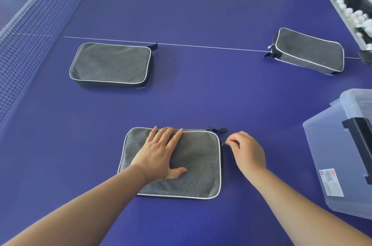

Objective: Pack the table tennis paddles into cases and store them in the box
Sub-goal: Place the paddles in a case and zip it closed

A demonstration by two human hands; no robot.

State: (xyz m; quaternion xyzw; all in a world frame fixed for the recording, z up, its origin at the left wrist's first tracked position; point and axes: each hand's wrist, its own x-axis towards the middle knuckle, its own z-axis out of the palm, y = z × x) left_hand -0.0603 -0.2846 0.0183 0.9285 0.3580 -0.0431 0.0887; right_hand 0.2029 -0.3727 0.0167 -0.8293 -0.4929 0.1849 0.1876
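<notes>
Three grey fabric paddle cases with white piping lie on the blue table tennis table [201, 100]. The nearest case [197, 169] is in front of me. My left hand [161, 155] presses flat on its top with fingers spread. At the case's right edge my right hand [246, 152] pinches the small zipper pull [223, 143]. A second case [110, 64] lies at the far left and a third case [308, 50] at the far right. No paddle is visible. A clear plastic box [334, 157] with a black latch stands at the right.
The net [26, 30] runs along the left side. A white centre line [201, 46] crosses the table behind the near case. Beyond the table's right edge sits a trough of white balls [354, 16] beside dark bags.
</notes>
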